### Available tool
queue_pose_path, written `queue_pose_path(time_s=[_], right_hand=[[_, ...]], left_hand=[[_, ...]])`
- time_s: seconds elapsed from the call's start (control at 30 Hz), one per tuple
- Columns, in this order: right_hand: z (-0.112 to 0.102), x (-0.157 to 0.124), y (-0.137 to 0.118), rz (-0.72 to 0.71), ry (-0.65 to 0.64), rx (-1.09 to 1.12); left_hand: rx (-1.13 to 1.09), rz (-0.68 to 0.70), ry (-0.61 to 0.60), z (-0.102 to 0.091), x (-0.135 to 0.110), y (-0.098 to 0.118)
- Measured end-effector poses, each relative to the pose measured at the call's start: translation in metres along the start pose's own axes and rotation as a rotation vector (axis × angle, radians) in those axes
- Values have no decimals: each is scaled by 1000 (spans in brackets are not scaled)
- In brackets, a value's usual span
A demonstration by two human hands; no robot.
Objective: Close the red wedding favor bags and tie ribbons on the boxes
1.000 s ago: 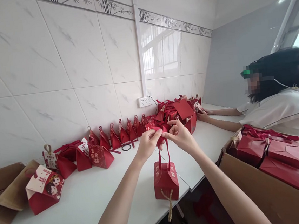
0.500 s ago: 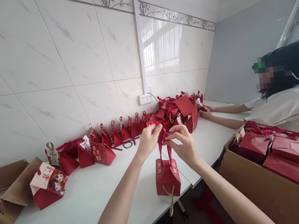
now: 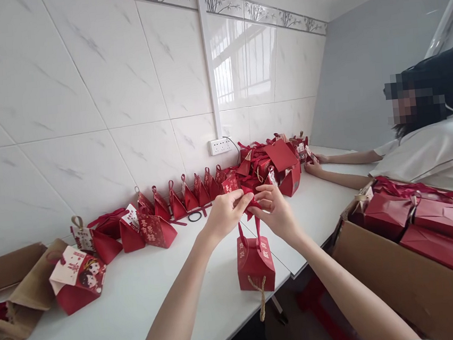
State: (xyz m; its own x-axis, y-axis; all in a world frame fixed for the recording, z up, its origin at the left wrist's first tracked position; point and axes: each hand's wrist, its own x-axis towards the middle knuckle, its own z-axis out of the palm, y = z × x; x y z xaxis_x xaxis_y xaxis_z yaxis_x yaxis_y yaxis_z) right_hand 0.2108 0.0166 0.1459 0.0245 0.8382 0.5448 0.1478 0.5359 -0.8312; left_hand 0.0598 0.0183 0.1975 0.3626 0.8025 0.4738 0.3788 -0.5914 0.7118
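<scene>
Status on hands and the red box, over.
Left hand and right hand both pinch the red ribbon above the red box. Box stands upright at the table edge. Nothing in the way.

a small gift box [image 3: 255,263] stands at the near edge of the table [image 3: 135,307], below both hands. behind it a row of boxes [image 3: 181,201] lines the wall, ending right in a heap [image 3: 274,165]. far left lie paper bags [image 3: 14,297]. right of the table sits a cardboard carton [image 3: 405,281] with boxes in it.
</scene>
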Motion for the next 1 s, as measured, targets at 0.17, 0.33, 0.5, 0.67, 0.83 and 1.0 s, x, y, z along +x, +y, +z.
queue_pose_path(time_s=[0.17, 0.33, 0.5, 0.67, 0.83, 1.0], right_hand=[[-5, 5, -6, -81, -4, -355], [0, 6, -12, -85, 20, -368], [3, 5, -16, 154, -73, 45], [2, 7, -19, 228, -84, 278], [-4, 3, -20, 222, -16, 265], [-21, -13, -6, 156, 74, 353]], left_hand=[[45, 32, 77, 0, 0, -7], [-12, 36, 204, 6, 1, -9], [-114, 3, 156, 8, -1, -8], [-92, 54, 162, 7, -3, -11], [-65, 37, 201, 5, -2, -13], [-144, -17, 245, 4, -10, -27]])
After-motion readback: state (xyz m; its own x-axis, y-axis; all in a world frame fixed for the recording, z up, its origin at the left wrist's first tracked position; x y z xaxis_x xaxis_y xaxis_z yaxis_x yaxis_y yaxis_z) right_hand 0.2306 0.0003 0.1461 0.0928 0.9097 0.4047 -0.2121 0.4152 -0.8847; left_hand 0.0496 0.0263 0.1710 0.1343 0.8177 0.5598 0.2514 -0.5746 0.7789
